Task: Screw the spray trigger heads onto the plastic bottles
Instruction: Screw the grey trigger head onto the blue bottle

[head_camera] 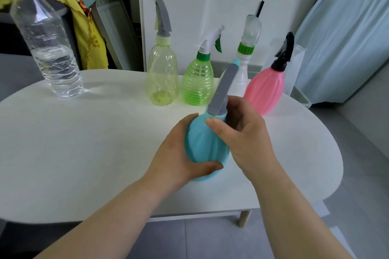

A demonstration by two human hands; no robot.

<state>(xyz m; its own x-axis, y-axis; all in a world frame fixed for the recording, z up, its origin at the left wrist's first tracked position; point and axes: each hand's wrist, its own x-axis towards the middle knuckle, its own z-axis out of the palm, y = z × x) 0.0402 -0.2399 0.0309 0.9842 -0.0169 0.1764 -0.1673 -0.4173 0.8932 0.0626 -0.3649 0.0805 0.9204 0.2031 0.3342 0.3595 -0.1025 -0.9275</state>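
blue bottle (202, 145) sits tilted over the white table (84, 143), near its front edge. the left hand (179, 153) is wrapped round its body; the right hand (242, 132) is closed round the neck, at the base of the grey spray head (223, 90). four other spray bottles stand behind: yellow bottle (162, 78), green bottle (197, 82), white bottle (242, 75), pink bottle (265, 90). a clear water bottle (46, 44) stands far left.

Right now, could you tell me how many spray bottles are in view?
5: yellow bottle, green bottle, white bottle and pink bottle in a back row; blue bottle in both hands.
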